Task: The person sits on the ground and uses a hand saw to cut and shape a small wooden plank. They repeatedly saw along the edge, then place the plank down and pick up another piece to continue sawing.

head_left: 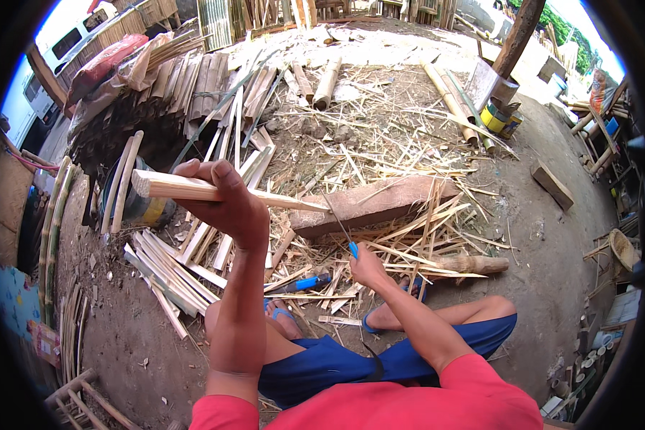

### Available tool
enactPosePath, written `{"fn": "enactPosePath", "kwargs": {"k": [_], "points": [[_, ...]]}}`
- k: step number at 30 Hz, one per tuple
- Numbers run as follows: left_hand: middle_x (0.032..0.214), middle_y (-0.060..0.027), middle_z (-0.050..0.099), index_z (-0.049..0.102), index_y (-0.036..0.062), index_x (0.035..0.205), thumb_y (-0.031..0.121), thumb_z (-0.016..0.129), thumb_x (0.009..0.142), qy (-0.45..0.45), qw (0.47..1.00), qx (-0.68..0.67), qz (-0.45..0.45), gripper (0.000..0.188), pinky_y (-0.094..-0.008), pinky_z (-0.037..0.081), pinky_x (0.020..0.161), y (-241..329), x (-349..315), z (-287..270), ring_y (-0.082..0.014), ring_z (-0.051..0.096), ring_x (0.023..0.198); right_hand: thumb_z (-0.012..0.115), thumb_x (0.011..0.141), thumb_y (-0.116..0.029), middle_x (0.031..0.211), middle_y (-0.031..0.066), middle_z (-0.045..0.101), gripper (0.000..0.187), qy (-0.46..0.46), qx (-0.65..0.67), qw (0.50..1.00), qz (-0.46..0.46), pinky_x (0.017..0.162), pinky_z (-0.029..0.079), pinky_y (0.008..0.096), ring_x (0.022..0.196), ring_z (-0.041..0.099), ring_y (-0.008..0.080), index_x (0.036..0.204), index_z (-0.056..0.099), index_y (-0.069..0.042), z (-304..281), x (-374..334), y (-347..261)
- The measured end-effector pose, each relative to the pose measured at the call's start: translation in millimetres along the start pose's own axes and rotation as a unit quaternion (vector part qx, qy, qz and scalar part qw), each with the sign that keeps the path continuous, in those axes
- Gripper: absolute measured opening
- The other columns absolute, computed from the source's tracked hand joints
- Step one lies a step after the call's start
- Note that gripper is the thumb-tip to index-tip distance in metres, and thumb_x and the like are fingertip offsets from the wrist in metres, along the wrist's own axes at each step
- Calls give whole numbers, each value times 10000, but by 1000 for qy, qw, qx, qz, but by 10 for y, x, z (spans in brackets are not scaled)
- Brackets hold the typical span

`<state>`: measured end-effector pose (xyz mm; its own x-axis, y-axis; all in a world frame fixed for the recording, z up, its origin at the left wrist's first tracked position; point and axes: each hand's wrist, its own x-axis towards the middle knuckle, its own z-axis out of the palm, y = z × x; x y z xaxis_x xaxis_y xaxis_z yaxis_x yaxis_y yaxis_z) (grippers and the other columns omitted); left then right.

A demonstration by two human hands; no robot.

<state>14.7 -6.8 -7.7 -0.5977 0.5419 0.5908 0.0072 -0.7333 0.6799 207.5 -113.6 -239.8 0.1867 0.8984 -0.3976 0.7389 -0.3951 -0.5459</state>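
Observation:
My left hand [238, 209] is raised at left of centre, its fingers wrapped round a pale split bamboo stick [172, 186]. The stick's thick end points left, and its thinner end reaches right over a heavy wooden block [380, 206] on the ground. In my right hand [370, 266] is a knife [340, 221], gripped by its blue handle. Its thin blade points up and away, close to the stick's far end; whether they touch I cannot tell. A second blue-handled tool [304, 284] lies on the ground between my feet and the pale strips.
Pale split strips [170, 269] lie in a pile at left. Shavings [387, 136] litter the ground ahead. A bamboo pole [473, 264] rests right of my feet. Stacked split bamboo [193, 86] stands at far left, a yellow can [493, 117] by a post, and a wood piece [552, 184] at right.

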Motion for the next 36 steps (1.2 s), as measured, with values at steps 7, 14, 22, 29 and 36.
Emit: {"fn": "enactPosePath", "kwargs": {"k": [7,14,22,29,36], "points": [[877,-33,467,393,12,1182,283,718,910,-4,1000,19,-4,504,-291,418,737,-5,-91,68,-110,459,780,588,943,-178,781,269,651,345,119,124,950,-260,650,479,584,755,639,501,1223,436,-42,-422,-622,-961],[894,-41,423,394,7,1151,137,627,905,-13,999,42,14,363,-275,428,702,-105,-50,-42,-115,437,771,581,946,-200,776,276,653,302,121,122,952,-252,662,487,577,762,646,491,1170,449,-45,-178,-406,-586],[868,-54,472,417,-5,1208,115,551,896,-72,995,-14,-71,360,-259,444,643,69,100,-32,-107,453,666,564,918,-217,941,326,654,307,4,4,997,80,811,487,569,917,646,486,1141,479,-24,249,177,298],[790,-17,431,466,23,1211,208,494,925,-226,950,-178,-119,342,-284,397,679,137,-19,-2,-112,425,683,546,954,-212,849,321,657,415,120,152,956,-223,761,491,603,836,636,519,1284,405,-3,-198,-317,-619],[804,-14,450,464,15,1248,210,489,954,-195,964,-135,-117,354,-277,419,671,157,-66,-15,-102,442,702,529,954,-194,984,323,676,320,33,36,997,53,862,495,574,963,645,505,1183,437,9,149,360,-91]]}}
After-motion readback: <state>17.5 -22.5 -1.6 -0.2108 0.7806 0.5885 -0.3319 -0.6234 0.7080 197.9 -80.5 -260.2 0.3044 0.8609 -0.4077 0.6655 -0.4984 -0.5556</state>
